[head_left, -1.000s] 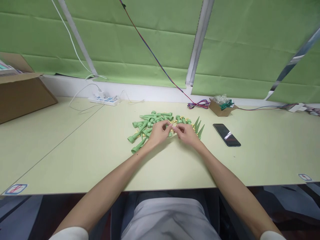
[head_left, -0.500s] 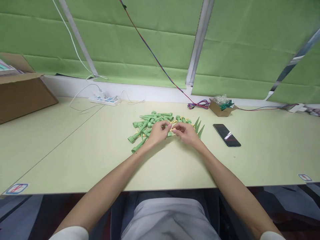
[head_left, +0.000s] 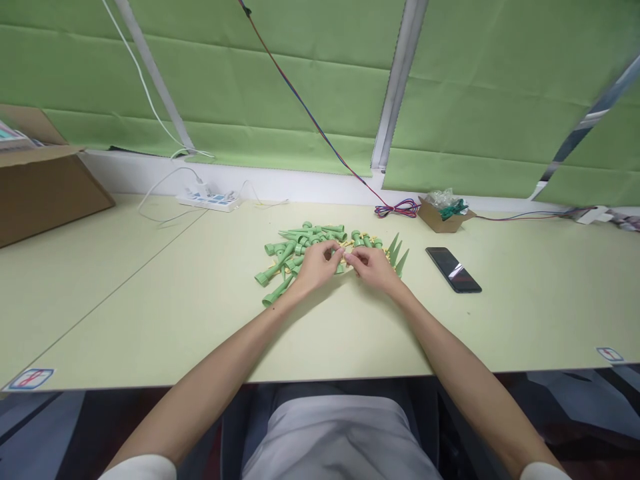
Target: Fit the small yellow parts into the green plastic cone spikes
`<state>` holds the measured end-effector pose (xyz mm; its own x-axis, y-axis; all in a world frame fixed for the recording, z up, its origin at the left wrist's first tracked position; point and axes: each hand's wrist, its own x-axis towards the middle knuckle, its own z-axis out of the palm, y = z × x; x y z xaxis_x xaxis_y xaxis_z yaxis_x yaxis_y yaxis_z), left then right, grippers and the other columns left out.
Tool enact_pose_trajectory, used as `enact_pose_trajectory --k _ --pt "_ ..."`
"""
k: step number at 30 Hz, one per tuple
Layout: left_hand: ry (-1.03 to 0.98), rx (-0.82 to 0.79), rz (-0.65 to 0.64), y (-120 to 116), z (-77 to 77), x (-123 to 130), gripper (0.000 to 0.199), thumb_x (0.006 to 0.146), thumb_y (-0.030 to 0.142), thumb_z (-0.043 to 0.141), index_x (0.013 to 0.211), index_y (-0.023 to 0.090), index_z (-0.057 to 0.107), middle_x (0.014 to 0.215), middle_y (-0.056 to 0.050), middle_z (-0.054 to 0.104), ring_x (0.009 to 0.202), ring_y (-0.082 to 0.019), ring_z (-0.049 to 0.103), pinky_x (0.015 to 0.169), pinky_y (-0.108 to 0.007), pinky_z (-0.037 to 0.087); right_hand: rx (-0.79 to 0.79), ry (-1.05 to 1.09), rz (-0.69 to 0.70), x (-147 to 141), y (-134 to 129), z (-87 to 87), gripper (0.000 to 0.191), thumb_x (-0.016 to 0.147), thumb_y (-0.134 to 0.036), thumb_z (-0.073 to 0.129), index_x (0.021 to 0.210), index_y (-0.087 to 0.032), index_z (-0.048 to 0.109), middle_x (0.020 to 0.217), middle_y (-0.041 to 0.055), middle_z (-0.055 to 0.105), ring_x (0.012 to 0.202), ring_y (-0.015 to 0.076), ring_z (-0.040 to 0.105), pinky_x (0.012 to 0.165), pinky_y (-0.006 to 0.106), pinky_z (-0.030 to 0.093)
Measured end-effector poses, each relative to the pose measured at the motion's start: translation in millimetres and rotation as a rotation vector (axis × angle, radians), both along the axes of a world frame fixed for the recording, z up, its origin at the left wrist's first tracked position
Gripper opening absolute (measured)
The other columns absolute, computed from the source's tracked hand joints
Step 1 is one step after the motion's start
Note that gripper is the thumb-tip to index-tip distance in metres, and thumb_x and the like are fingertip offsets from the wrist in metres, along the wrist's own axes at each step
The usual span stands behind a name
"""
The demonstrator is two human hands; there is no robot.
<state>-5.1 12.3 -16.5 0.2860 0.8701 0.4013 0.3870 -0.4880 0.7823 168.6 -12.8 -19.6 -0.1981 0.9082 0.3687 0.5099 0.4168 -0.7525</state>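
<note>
Fingers (head_left: 354, 259): bent inward, with thumb and forefinger tips close together on each hand; if they are fully closed, or hold some small piece, I cannot tell.
Hands: my left hand (head_left: 317, 267) and my right hand (head_left: 376, 268) are almost meeting, tip to tip, above the table (head_left: 345, 340).
Green spikes (head_left: 276, 267): they lie in a loose pile to the left of my left hand and behind it, partly hidden by it.
Yellow pieces (head_left: 348, 244): small, among the green ones, just behind my fingertips.
Green points (head_left: 401, 261): they stick out just beyond my right hand, on its right side.
Phone (head_left: 453, 270): flat on the table, to the right, well apart from my hands.
Big carton (head_left: 45, 197): at the far left, open on top.
Small box (head_left: 441, 223): behind the phone, with clear plastic (head_left: 444, 199) in it.
Cable (head_left: 397, 209): tied in a bundle just beside this box.
Power strip (head_left: 213, 201): back left, near the wall.
Blinds (head_left: 300, 87): green, behind everything.
</note>
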Motion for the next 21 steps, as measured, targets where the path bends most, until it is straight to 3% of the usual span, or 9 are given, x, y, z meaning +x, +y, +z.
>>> enact_pose_trajectory --k 7,13,21 --pt "0.002 0.000 -0.018 -1.0 0.8 1.0 0.022 0.089 0.034 0.054 0.076 0.018 0.064 0.065 0.001 0.059 0.057 -0.013 0.045 0.056 -0.027 0.034 -0.004 -0.025 -0.021 0.6 1.7 -2.5 0.064 0.096 -0.072 0.042 0.061 -0.020 0.057 0.050 -0.0013 0.047 0.053 0.0155 0.046 0.061 0.031 0.037" --pt "0.013 0.004 -0.014 -1.3 0.5 1.6 0.025 0.090 0.036 0.055 0.076 0.018 0.065 0.063 0.002 0.056 0.056 -0.013 0.043 0.056 -0.027 0.033 -0.008 -0.046 -0.044 1.1 2.0 -3.2 0.067 0.098 -0.071 0.040 0.056 -0.021 0.054 0.048 0.0003 0.047 0.052 0.0170 0.050 0.064 0.033 0.041" --pt "0.007 0.000 0.025 0.2 3.1 -0.9 0.025 0.089 0.037 0.056 0.076 0.019 0.065 0.060 0.003 0.055 0.055 -0.013 0.045 0.059 -0.028 0.035 -0.059 0.227 0.073 2.1 5.8 -5.9 0.035 0.088 -0.054 0.065 0.096 -0.020 0.067 0.081 0.0066 0.070 0.067 0.0206 0.064 0.061 0.033 0.050"
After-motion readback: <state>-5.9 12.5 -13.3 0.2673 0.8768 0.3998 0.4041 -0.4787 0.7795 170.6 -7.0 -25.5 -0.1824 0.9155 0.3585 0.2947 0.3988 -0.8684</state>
